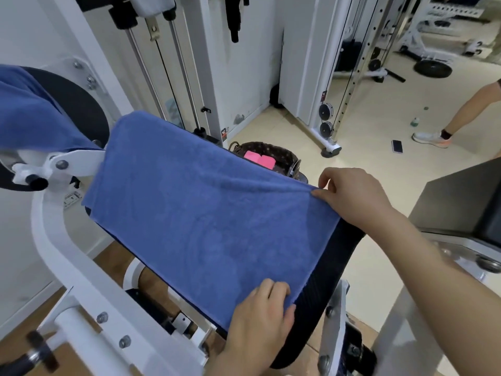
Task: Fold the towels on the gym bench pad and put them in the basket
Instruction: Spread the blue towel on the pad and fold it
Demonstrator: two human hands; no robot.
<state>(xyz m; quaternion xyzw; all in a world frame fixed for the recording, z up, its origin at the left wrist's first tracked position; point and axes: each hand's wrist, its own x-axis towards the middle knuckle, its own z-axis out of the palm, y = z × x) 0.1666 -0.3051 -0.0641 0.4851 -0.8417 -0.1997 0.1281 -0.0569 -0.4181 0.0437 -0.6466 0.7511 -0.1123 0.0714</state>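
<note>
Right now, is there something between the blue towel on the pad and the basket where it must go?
Nothing visible blocks it. The basket sits on the floor just beyond the far edge of the blue towel, open on top, with pink items already inside.

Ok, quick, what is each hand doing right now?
Left hand: fingers closed on the near corner of the blue towel.
Right hand: fingers pinching the towel's far right corner.
</note>
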